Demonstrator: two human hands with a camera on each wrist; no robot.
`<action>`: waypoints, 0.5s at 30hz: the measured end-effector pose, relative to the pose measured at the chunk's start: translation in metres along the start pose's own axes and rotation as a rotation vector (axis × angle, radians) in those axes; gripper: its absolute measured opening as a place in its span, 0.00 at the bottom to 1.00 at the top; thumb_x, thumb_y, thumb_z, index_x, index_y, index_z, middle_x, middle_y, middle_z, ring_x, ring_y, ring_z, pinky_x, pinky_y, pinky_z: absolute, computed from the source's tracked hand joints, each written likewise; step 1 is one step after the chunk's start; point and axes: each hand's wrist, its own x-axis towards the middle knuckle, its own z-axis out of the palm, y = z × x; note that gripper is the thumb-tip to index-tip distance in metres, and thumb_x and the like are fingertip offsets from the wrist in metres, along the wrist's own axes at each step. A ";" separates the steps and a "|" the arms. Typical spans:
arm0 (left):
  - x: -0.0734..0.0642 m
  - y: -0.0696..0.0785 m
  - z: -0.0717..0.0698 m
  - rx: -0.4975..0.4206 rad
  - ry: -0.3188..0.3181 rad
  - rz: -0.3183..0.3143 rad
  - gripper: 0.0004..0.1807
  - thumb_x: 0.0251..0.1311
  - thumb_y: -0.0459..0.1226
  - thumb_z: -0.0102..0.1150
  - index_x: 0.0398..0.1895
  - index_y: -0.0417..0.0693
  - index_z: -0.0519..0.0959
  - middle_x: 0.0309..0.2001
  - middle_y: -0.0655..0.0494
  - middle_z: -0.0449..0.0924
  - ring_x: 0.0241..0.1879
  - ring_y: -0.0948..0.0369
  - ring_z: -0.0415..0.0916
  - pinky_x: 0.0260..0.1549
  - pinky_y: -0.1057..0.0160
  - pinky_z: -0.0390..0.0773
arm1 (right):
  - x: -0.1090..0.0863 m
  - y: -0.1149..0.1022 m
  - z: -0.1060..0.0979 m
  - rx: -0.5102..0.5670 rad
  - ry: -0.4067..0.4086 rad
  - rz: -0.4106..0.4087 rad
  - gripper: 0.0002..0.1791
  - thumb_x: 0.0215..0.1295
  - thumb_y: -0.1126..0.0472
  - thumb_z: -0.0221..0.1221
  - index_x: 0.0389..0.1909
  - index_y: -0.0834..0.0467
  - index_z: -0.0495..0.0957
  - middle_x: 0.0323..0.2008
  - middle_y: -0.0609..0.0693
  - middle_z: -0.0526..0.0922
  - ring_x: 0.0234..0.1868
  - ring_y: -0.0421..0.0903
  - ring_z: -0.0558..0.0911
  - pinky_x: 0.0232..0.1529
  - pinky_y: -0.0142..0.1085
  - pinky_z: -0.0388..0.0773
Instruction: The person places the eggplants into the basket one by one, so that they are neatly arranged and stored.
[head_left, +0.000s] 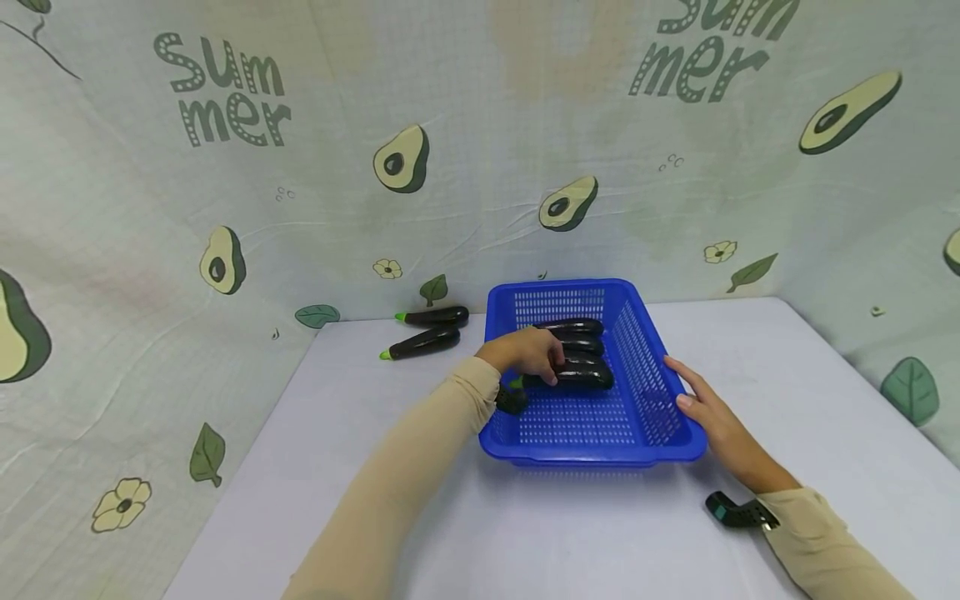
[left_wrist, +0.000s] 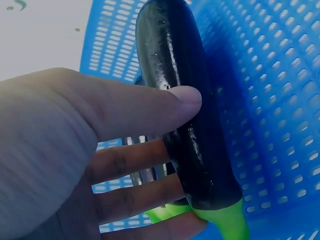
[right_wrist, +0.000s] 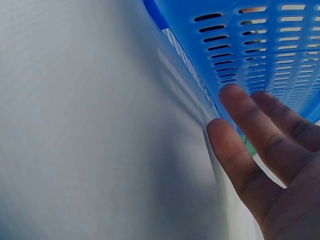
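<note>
Inside the blue plastic basket [head_left: 577, 457], my left hand [head_left: 528, 352] grips the nearest eggplant [head_left: 588, 377], glossy black with a bright green stem. The left wrist view shows the thumb across the top of this eggplant [left_wrist: 172, 55] and the other fingers along its far side. More dark eggplants [head_left: 573, 326] lie behind it in the basket, partly covered by the hand. At the basket's right side, my right hand [head_left: 712, 417] touches the rim with thumb and forefinger. Its other fingers [right_wrist: 245, 112] extend loosely against the perforated outer wall in the right wrist view.
Two more eggplants, one farther back [head_left: 442, 317] and one nearer [head_left: 426, 342], lie on the white table [head_left: 360, 408] left of the basket. A patterned cloth [head_left: 465, 150] hangs behind the table and along its sides.
</note>
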 end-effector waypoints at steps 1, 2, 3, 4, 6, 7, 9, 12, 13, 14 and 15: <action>0.000 0.001 0.001 0.032 0.003 0.003 0.16 0.58 0.40 0.72 0.50 0.50 0.83 0.43 0.59 0.82 0.42 0.62 0.76 0.43 0.64 0.76 | 0.000 0.000 0.000 0.000 0.000 0.000 0.32 0.82 0.52 0.38 0.81 0.43 0.42 0.78 0.62 0.41 0.71 0.73 0.55 0.59 0.42 0.67; 0.000 0.003 0.002 0.059 0.004 0.005 0.16 0.58 0.40 0.72 0.50 0.51 0.84 0.43 0.59 0.82 0.42 0.62 0.76 0.45 0.63 0.75 | 0.000 0.000 0.000 -0.001 0.000 0.001 0.32 0.82 0.52 0.38 0.81 0.43 0.42 0.78 0.62 0.41 0.70 0.73 0.55 0.59 0.42 0.67; 0.000 0.005 0.002 0.079 0.004 0.003 0.17 0.58 0.41 0.72 0.50 0.51 0.84 0.44 0.59 0.82 0.43 0.62 0.76 0.46 0.62 0.75 | 0.000 0.000 0.000 -0.003 0.001 0.001 0.32 0.82 0.52 0.38 0.81 0.43 0.42 0.78 0.62 0.41 0.70 0.73 0.55 0.59 0.42 0.67; 0.000 0.006 0.002 0.095 0.004 0.001 0.17 0.58 0.41 0.72 0.50 0.52 0.84 0.44 0.59 0.81 0.43 0.62 0.75 0.47 0.61 0.75 | 0.000 0.000 0.000 -0.006 0.002 0.003 0.32 0.82 0.52 0.37 0.81 0.43 0.42 0.78 0.62 0.41 0.70 0.72 0.56 0.58 0.41 0.67; -0.002 0.009 0.003 0.117 0.001 -0.004 0.17 0.59 0.41 0.72 0.51 0.52 0.84 0.45 0.59 0.81 0.43 0.62 0.75 0.48 0.60 0.75 | 0.000 0.000 0.001 0.006 0.002 0.003 0.32 0.82 0.52 0.38 0.81 0.43 0.42 0.78 0.62 0.41 0.70 0.74 0.55 0.62 0.50 0.67; -0.002 0.010 0.003 0.127 0.003 -0.007 0.17 0.59 0.41 0.72 0.51 0.53 0.84 0.45 0.59 0.81 0.43 0.62 0.75 0.48 0.60 0.76 | 0.000 0.001 0.001 0.011 0.003 0.003 0.32 0.81 0.52 0.38 0.81 0.43 0.42 0.78 0.62 0.40 0.70 0.74 0.54 0.63 0.56 0.65; -0.002 0.011 0.004 0.141 0.010 -0.008 0.17 0.58 0.42 0.72 0.50 0.53 0.84 0.45 0.59 0.81 0.43 0.62 0.75 0.47 0.60 0.76 | 0.000 0.001 0.002 0.020 0.004 0.004 0.32 0.81 0.52 0.38 0.81 0.42 0.42 0.79 0.62 0.40 0.71 0.75 0.53 0.62 0.70 0.58; -0.002 0.013 0.005 0.152 0.023 -0.009 0.16 0.59 0.43 0.72 0.49 0.53 0.84 0.44 0.60 0.81 0.41 0.63 0.75 0.45 0.61 0.76 | 0.000 0.001 0.001 0.017 0.004 -0.001 0.32 0.81 0.52 0.38 0.81 0.42 0.42 0.78 0.62 0.40 0.71 0.74 0.54 0.64 0.63 0.62; -0.001 0.014 0.006 0.156 0.028 -0.009 0.15 0.59 0.44 0.72 0.48 0.52 0.84 0.43 0.60 0.81 0.40 0.63 0.76 0.44 0.62 0.76 | 0.000 0.002 0.001 0.013 0.005 -0.004 0.32 0.81 0.52 0.38 0.81 0.42 0.42 0.78 0.62 0.41 0.70 0.74 0.55 0.64 0.55 0.65; -0.001 0.014 0.006 0.158 0.031 -0.009 0.15 0.59 0.44 0.72 0.48 0.52 0.84 0.42 0.60 0.81 0.40 0.63 0.76 0.43 0.62 0.76 | 0.000 0.002 0.001 0.013 0.006 -0.008 0.32 0.81 0.53 0.38 0.81 0.43 0.42 0.78 0.63 0.41 0.70 0.73 0.56 0.63 0.46 0.68; -0.001 0.015 0.006 0.162 0.032 -0.008 0.14 0.60 0.44 0.71 0.47 0.52 0.84 0.42 0.60 0.81 0.39 0.63 0.76 0.43 0.62 0.76 | 0.000 0.002 0.000 0.016 0.006 -0.014 0.32 0.82 0.53 0.38 0.81 0.44 0.42 0.78 0.63 0.42 0.69 0.73 0.57 0.60 0.38 0.69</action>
